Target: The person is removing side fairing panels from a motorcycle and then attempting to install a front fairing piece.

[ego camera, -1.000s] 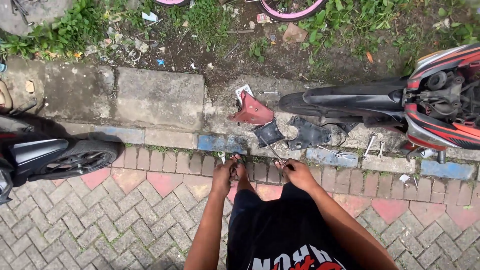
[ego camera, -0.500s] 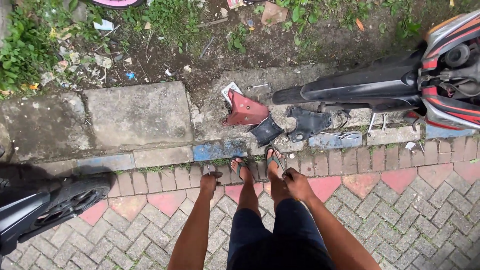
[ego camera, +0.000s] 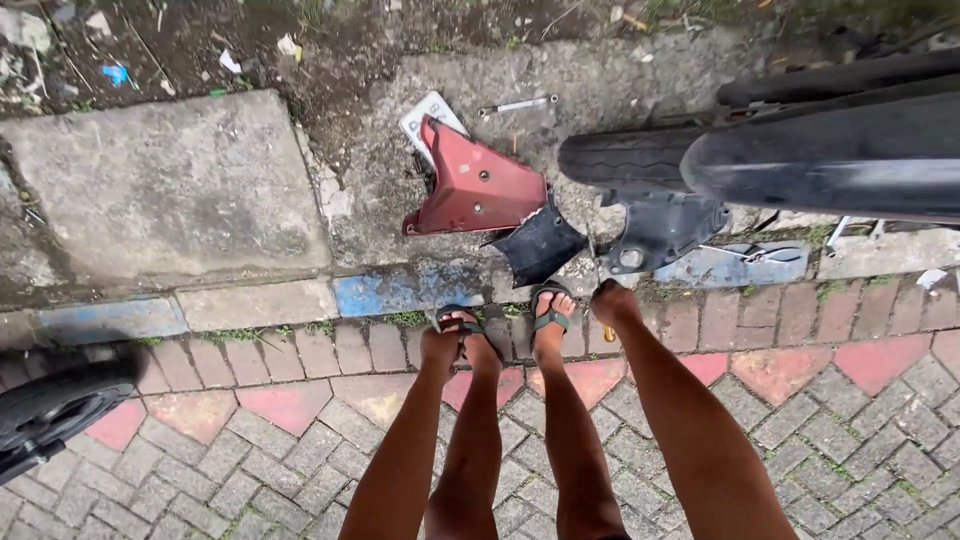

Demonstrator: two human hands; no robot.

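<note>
The right hand (ego camera: pixel 612 300) hangs low in front of the body, its fingers curled into a loose fist; a small yellowish bit shows just beneath it, but whether the grip has hold of that is not clear. The left hand (ego camera: pixel 440 348) is also closed into a fist beside the left foot, and what its grip contains, if anything, cannot be told.

Between the two hands stand the person's feet in dark strapped sandals (ego camera: pixel 552 312), on a pavement of red and grey bricks (ego camera: pixel 300 400).

Just ahead of the right hand lies a black plastic panel (ego camera: pixel 540 245), touching the lower corner of a red plastic cover (ego camera: pixel 475 185) that rests on the cracked concrete beyond the painted curb (ego camera: pixel 390 292). A white plate (ego camera: pixel 430 112) pokes out from behind the red cover. To the right of the black panel sits another dark bracket-shaped part (ego camera: pixel 655 230), under a motorcycle's rear tyre (ego camera: pixel 620 158) and black mudguard (ego camera: pixel 830 150). Farther back a metal wrench (ego camera: pixel 515 105) lies on the concrete. At the far left edge, part of a second motorcycle's wheel (ego camera: pixel 55 410) shows.
</note>
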